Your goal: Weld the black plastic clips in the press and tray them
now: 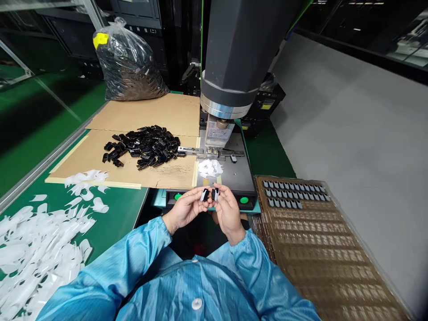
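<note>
My left hand [187, 206] pinches a small black-and-white plastic part [204, 195] between thumb and fingers. Close beside it, a similar black-and-white plastic part [215, 194] is gripped in my right hand [228, 211]. Both hands are held together in front of the machine's base, between two green buttons [244, 200]. Just beyond them, thin white pieces [210, 167] lie on the dark machine plate [230, 174]. The metal fixture [211, 151] sits under the press head [219, 129], with one more small part [233, 158] at its right.
Black plastic parts [150, 147] are heaped on cardboard [167, 176] at left. White pieces [40, 245] spread over the green table [123, 209]. A filled plastic bag [130, 67] stands behind. At right, a brown tray [301, 240] holds rows of finished-looking parts [296, 191].
</note>
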### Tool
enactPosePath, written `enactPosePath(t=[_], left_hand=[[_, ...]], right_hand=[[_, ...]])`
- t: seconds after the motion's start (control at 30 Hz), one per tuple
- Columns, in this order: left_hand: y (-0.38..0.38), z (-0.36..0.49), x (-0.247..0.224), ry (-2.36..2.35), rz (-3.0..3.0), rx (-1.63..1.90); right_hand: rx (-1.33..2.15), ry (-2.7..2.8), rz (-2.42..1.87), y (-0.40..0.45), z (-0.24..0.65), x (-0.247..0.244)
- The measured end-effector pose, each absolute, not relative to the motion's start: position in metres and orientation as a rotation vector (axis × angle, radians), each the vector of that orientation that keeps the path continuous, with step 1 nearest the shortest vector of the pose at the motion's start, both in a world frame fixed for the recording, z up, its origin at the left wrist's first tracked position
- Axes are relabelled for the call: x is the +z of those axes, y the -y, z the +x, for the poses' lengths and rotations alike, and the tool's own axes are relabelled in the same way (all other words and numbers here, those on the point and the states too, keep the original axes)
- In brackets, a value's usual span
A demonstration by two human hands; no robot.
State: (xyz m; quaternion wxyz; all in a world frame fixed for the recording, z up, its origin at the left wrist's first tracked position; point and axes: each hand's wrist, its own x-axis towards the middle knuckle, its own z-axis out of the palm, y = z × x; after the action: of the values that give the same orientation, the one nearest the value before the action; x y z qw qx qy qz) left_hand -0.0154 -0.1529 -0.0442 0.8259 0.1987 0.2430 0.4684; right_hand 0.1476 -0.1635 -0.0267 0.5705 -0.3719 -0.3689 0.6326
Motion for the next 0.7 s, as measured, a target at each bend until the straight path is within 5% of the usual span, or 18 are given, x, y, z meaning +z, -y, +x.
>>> enactPosePath(t=[0.7], left_hand=[[0.153, -0.0162, -0.0461, -0.479, 0.417, 0.987]], right_hand=[[1.496, 0.895, -0.899, 0.1629, 0.1475, -0.0266]])
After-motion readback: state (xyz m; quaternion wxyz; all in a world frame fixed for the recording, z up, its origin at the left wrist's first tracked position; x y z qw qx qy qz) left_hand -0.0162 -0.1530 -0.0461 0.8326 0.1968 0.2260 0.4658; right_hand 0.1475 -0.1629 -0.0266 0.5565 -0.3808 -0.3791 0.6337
